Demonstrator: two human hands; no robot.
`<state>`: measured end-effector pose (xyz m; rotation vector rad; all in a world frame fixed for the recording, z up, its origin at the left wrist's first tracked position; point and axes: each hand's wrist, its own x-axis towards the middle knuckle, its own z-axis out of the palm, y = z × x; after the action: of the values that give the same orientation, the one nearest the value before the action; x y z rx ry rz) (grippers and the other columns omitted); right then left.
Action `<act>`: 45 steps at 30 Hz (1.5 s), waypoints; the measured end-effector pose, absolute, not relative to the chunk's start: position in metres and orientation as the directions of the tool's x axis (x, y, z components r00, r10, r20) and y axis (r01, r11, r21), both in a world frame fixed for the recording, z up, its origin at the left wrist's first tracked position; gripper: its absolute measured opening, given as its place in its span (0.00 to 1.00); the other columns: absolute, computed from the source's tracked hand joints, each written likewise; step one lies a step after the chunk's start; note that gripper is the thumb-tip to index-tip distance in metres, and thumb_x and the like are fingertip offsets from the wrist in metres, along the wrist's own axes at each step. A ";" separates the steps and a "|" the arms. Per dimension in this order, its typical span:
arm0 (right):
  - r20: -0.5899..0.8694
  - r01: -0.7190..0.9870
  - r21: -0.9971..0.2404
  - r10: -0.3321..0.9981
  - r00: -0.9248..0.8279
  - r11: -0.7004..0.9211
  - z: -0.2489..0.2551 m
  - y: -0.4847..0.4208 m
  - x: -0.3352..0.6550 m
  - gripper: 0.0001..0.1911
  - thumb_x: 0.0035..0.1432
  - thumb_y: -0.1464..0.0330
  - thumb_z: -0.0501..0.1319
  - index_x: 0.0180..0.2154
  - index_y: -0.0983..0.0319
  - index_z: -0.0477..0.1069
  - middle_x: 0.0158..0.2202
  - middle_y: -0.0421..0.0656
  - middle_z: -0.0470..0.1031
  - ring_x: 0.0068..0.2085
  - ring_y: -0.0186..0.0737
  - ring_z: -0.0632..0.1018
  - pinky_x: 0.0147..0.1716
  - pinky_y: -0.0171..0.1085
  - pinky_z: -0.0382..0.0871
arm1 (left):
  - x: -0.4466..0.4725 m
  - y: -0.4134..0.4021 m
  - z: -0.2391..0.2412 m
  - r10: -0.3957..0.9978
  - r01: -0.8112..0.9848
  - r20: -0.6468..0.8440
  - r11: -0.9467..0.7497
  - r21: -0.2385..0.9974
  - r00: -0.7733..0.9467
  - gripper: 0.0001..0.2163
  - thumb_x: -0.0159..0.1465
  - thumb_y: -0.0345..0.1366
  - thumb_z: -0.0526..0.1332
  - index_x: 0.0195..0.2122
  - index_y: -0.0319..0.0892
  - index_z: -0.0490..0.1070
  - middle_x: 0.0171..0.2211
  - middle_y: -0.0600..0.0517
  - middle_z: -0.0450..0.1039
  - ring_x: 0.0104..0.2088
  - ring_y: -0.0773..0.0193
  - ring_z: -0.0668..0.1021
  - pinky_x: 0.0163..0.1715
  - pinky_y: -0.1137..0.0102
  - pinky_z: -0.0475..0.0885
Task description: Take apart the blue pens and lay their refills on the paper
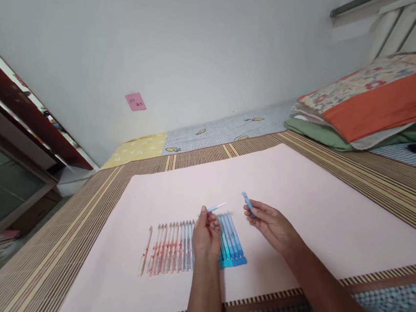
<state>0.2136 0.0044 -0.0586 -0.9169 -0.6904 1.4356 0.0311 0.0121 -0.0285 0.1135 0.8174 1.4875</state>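
My left hand (206, 234) is closed round a pale blue pen body (215, 208) whose tip points right. My right hand (271, 224) pinches a small blue pen cap (248, 202), held apart from the pen by a short gap. Both hands hover over a pink sheet (311, 234). Below my left hand lies a row of several pens (172, 247) side by side: pink and pale ones at the left, grey ones in the middle, bright blue ones (231, 244) at the right. My left hand hides part of that row.
The pink sheet lies on a striped woven mat (56, 259) on a bed. Folded bedding and an orange pillow (375, 100) are stacked at the back right. A dark wooden cabinet (6, 160) stands at the left. A pink note (135, 101) sticks on the wall.
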 end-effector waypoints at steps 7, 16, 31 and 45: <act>-0.138 -0.469 -0.876 0.990 0.024 -0.111 -0.057 0.002 0.207 0.21 0.41 0.58 0.77 0.36 0.60 0.80 0.37 0.46 0.82 0.41 0.46 0.81 0.42 0.43 0.74 | 0.033 0.012 -0.024 0.902 -0.875 -0.427 0.154 0.459 -0.065 0.13 0.69 0.35 0.61 0.27 0.36 0.70 0.19 0.54 0.71 0.18 0.73 0.72 0.18 0.80 0.68; -0.015 -0.272 -0.960 0.987 -0.158 -0.058 -0.080 -0.008 0.152 0.19 0.41 0.57 0.76 0.32 0.61 0.76 0.27 0.39 0.76 0.28 0.37 0.75 0.29 0.38 0.72 | 0.036 0.010 -0.023 0.954 -0.862 -0.290 0.082 0.500 -0.078 0.13 0.61 0.39 0.70 0.26 0.39 0.69 0.19 0.57 0.67 0.18 0.75 0.69 0.19 0.79 0.66; 0.183 -0.077 -0.978 0.971 0.156 0.196 -0.023 -0.015 0.174 0.18 0.52 0.54 0.70 0.39 0.60 0.78 0.33 0.46 0.79 0.36 0.45 0.78 0.38 0.42 0.71 | 0.047 0.000 -0.021 0.979 -0.717 -0.179 0.197 0.668 0.102 0.22 0.52 0.44 0.75 0.25 0.40 0.61 0.17 0.61 0.61 0.14 0.80 0.56 0.12 0.81 0.49; 0.038 -0.345 -0.918 0.909 0.416 0.196 -0.013 -0.008 0.214 0.19 0.49 0.52 0.72 0.33 0.60 0.77 0.29 0.41 0.77 0.31 0.36 0.75 0.31 0.35 0.70 | 0.038 0.006 -0.032 0.978 -0.782 -0.205 0.156 0.604 0.037 0.12 0.53 0.35 0.74 0.33 0.34 0.75 0.24 0.54 0.71 0.17 0.79 0.62 0.13 0.82 0.54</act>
<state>0.2142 -0.0083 -0.0131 -1.0087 -0.6890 0.9821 0.0378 0.0064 -0.0318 0.3701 0.6571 1.3986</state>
